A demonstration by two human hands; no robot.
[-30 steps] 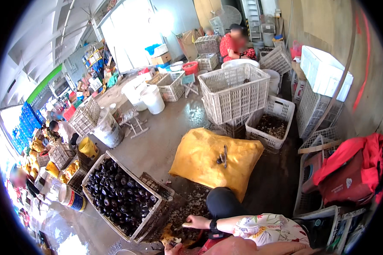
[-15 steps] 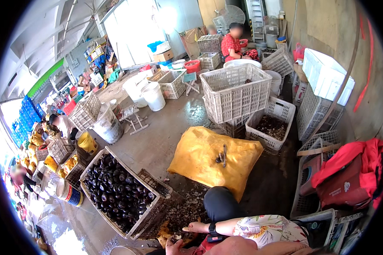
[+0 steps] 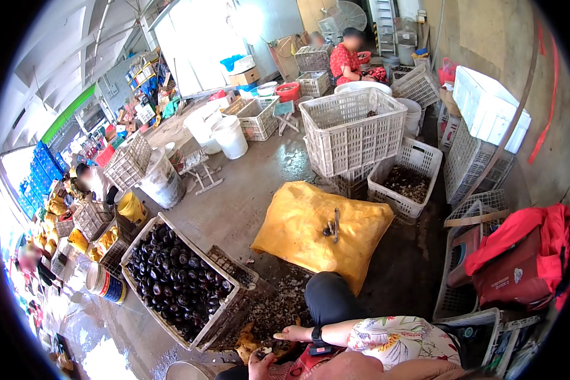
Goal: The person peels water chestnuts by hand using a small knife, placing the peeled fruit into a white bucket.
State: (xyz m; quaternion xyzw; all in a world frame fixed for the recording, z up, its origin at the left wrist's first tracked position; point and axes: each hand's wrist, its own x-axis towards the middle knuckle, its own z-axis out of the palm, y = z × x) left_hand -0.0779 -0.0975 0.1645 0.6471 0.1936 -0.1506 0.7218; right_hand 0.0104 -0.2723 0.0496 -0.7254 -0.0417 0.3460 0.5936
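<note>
Nearer the left hand (image 3: pixel 259 365) than a second earlier, the right hand (image 3: pixel 296 334) had drawn in, right of the crate (image 3: pixel 221 320) of dark shells (image 3: pixel 177 278), though from my end I couldn't tell whether it held anything, while the left gripped a small pale piece (image 3: pixel 266 351) just right of the crate's near corner.

there are two stools (image 3: pixel 199 164), one ladder (image 3: pixel 385 28), one big yellow sack (image 3: pixel 304 225), one black shell heap (image 3: pixel 177 282).

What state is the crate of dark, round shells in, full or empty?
Full: inside the crate, dark shells lie heaped from wall to wall and hide its bottom.
</note>
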